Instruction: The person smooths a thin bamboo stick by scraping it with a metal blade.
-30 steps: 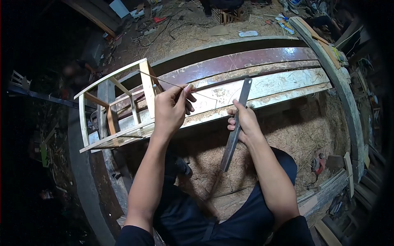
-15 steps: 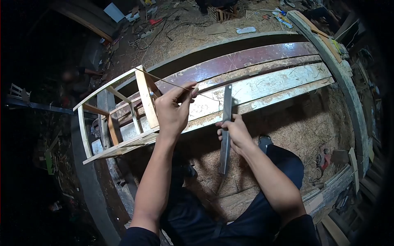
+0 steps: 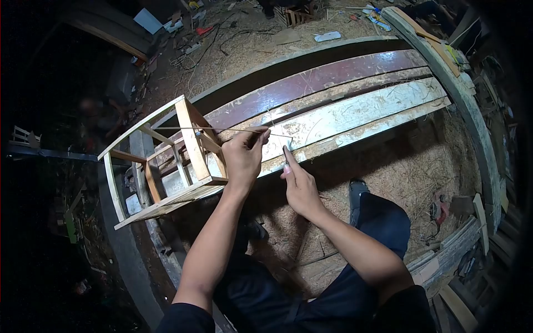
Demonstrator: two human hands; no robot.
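Brown and thin, the rod (image 3: pixel 222 130) is extending over the worktop (image 3: pixel 361 108), pinched in the left hand (image 3: pixel 242 156), its tip near the blade (image 3: pixel 286 153) that the right hand (image 3: pixel 303 190) is gripping, where a slip could be cutting someone.

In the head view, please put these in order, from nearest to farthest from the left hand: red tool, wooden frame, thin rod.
1. Thin rod: held in the left hand.
2. Wooden frame: just left of that hand.
3. Red tool: far over to the right.
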